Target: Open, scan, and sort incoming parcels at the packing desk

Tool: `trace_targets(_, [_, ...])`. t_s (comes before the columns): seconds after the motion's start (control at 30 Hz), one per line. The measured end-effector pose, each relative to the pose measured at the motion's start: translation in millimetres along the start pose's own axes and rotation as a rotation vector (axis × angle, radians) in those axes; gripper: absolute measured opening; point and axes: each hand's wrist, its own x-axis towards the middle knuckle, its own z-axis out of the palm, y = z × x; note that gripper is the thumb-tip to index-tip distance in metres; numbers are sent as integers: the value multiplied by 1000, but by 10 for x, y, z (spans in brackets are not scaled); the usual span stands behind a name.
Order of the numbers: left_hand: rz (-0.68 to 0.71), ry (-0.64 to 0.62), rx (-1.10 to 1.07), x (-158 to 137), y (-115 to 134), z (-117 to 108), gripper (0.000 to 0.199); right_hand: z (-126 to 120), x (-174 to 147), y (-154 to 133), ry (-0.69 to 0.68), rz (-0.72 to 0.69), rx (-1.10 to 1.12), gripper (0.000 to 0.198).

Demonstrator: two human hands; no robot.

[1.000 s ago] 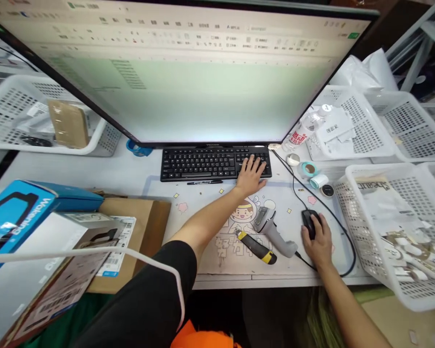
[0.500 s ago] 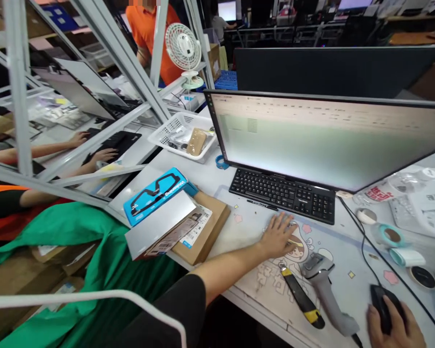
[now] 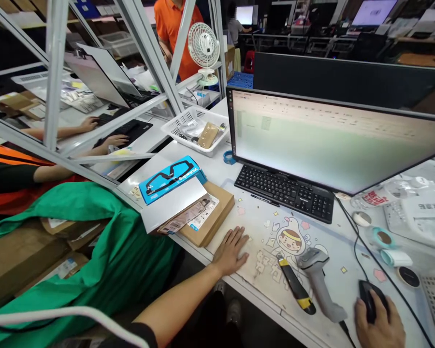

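Note:
My left hand lies flat on the printed desk mat, fingers apart, holding nothing. Just beyond its fingertips is a brown cardboard box with a white label. On that box rest a blue printed box and a white box with a shipping label on its side. My right hand is wrapped over a black computer mouse at the lower right. Between my hands lie a black-and-yellow utility knife and a grey barcode scanner.
A keyboard sits below a lit monitor. Behind the boxes is a white basket holding small packages. Tape rolls lie at right. Green cloth surrounds cartons at left. A co-worker's hands are beyond the metal frame.
My left hand has drawn back from near the keyboard toward the brown box and the desk's front edge. The view has shifted slightly. My right hand stays on the mouse.

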Motion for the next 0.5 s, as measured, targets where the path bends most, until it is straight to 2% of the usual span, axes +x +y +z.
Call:
trace_targets(0.17, [-20, 0, -2, 33, 20, -12, 65, 27, -26, 49, 11, -15, 14, 68])
trace_targets(0.5, [-29, 50, -30, 14, 20, 11, 61, -21, 40, -105, 31, 48, 118, 71])
